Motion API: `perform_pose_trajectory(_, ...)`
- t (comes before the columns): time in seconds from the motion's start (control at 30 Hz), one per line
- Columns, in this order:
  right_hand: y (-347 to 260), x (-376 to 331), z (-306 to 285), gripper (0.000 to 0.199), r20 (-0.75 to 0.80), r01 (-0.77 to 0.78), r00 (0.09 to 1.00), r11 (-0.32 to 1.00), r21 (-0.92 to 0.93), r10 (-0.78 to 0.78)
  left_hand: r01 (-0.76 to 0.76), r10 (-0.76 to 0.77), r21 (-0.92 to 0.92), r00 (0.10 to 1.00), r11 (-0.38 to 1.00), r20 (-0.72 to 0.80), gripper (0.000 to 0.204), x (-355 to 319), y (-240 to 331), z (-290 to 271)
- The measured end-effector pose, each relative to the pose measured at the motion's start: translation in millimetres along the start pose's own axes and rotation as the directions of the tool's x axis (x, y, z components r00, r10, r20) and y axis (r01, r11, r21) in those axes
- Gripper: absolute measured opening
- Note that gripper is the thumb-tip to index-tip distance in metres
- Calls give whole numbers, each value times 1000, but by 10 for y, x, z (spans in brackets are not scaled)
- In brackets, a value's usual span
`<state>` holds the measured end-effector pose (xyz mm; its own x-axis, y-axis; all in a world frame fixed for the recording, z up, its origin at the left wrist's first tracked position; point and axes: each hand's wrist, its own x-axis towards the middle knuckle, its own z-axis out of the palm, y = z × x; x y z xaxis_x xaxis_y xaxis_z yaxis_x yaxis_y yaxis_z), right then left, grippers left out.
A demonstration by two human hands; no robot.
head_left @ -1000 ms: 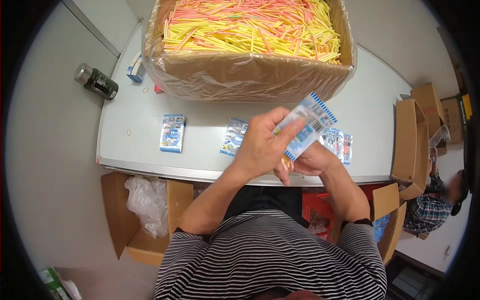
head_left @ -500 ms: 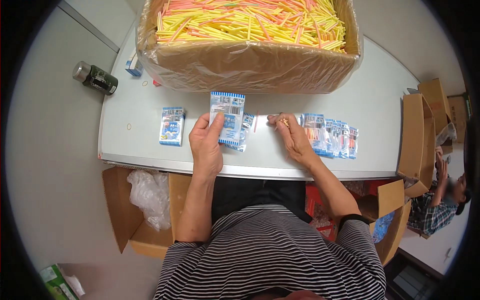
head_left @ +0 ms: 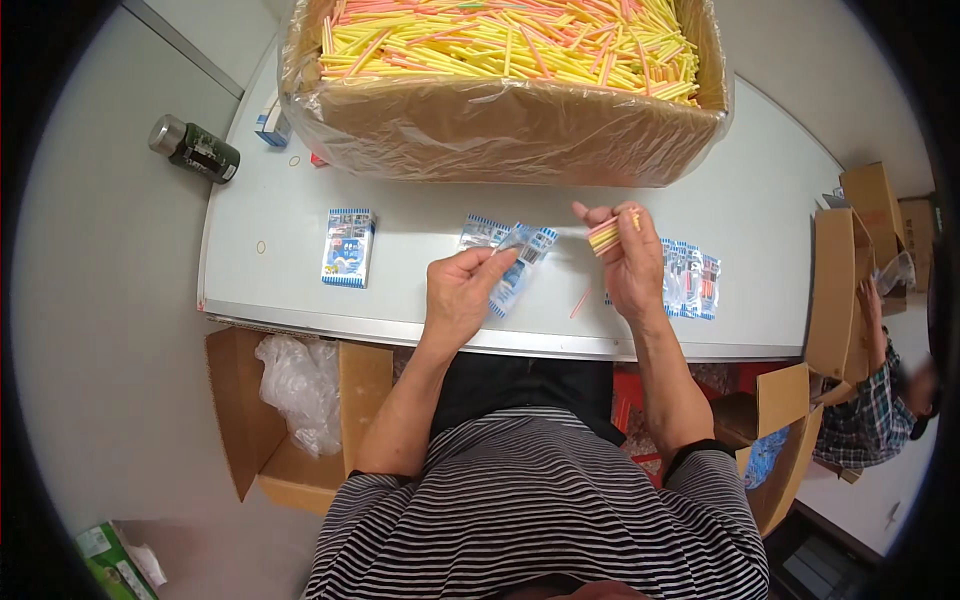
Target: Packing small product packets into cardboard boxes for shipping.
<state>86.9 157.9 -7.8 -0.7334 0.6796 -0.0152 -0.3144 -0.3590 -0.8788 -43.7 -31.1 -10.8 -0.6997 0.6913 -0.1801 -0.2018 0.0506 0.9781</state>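
Note:
My left hand (head_left: 460,290) holds a clear plastic bag with blue and white striped edges (head_left: 520,262) just above the white table (head_left: 760,215). My right hand (head_left: 632,262) pinches a small bundle of yellow and pink straws (head_left: 606,236) beside the bag's mouth. A single pink straw (head_left: 580,302) lies on the table between my hands. More empty bags (head_left: 482,230) lie under my left hand, and filled bags (head_left: 692,280) are stacked right of my right hand. A large cardboard box lined with plastic (head_left: 500,130) holds a heap of yellow and pink straws (head_left: 500,40).
A small blue printed packet (head_left: 349,247) lies at the table's left. A dark can (head_left: 195,149) lies on the floor at far left. An open carton with a plastic liner (head_left: 300,400) sits under the table. Cardboard boxes (head_left: 835,290) stand right, where another person (head_left: 880,400) sits.
My left hand has lifted a bag off the table. My right hand, flat on the table before, has risen holding a bundle of straws next to the bag.

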Motion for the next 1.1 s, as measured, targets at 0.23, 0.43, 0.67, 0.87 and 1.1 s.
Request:
perform_pose_trajectory(0.23,-223,8,361,18,131,126,980,977,174,-150,-43,39,41,994,998,98,21,-143,-69,73)
perform_pose_trajectory(0.43,-243,-48,545,20,174,161,966,972,173,-191,-29,33,-28,987,999,159,23,-150,-37,131)
perform_pose_trajectory(0.67,-152,-148,481,22,256,135,958,991,-4,-129,-18,28,-65,990,998,142,24,-143,-60,160)
perform_pose_trajectory(0.87,-125,-191,501,27,135,-92,985,990,-109,107,-8,22,-154,996,988,86,25,-176,-111,297)
perform_pose_trajectory(1.1,-156,-194,491,47,297,49,948,872,-487,112,-88,90,-177,996,980,0,26,-192,-242,357)
